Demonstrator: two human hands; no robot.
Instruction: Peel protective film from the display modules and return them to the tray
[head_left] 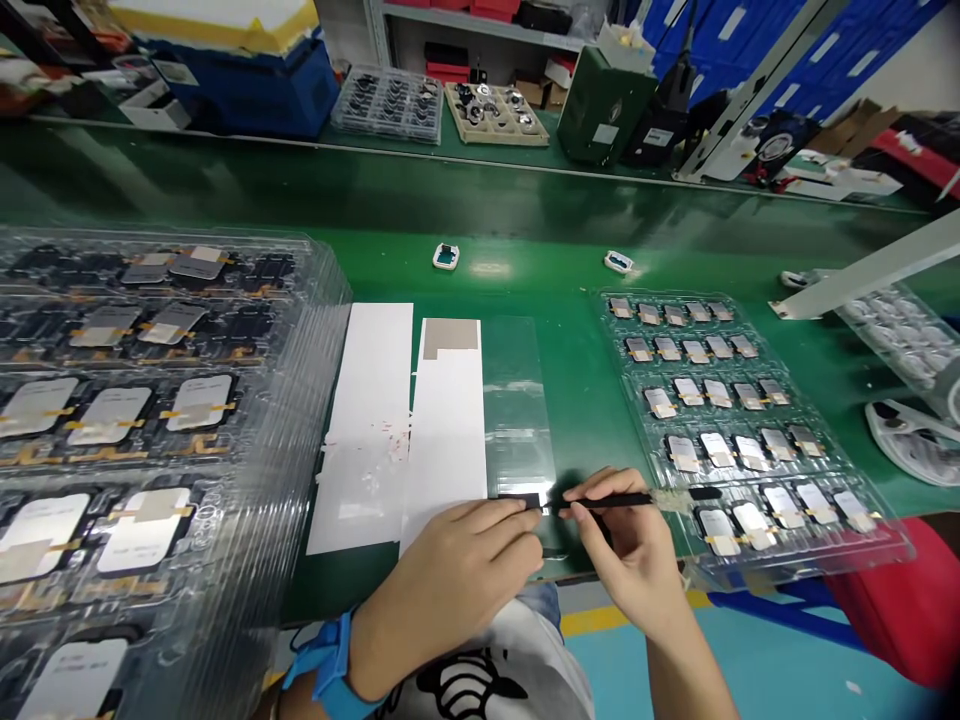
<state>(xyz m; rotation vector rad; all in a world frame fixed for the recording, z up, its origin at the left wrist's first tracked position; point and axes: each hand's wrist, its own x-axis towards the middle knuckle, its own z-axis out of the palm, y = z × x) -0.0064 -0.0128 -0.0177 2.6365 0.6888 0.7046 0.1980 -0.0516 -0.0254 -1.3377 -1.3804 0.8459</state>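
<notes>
On the green bench (585,400), left hand (457,570) pinches a black part (521,499); right hand (630,550) grips tweezers (611,500).

A green table (570,400) carries white sheets (375,420), one grey-patched, clear trays (750,420) of silver-grey parts with yellow tabs, a black tool (611,500), and a blue wristband (330,665).
</notes>
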